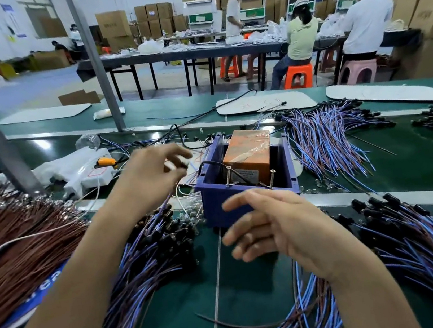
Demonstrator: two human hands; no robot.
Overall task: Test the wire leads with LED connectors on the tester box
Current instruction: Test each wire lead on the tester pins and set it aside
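Blurred hands (153,178) (274,228), tester box (215,200) partly covered

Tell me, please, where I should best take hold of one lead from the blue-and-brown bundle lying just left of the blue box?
Probably pinch one black connector from above: the connectors lie heaped next to the blue box, bulkier than the thin wires, which overlap each other and trail toward you, so pulling midway would likely drag neighbours.

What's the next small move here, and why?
Probably the right hand picks one lead from the blue-and-brown wire leads beside it: it hangs open and empty before the blue tester box; whether the left hand holds anything is too blurred to tell.
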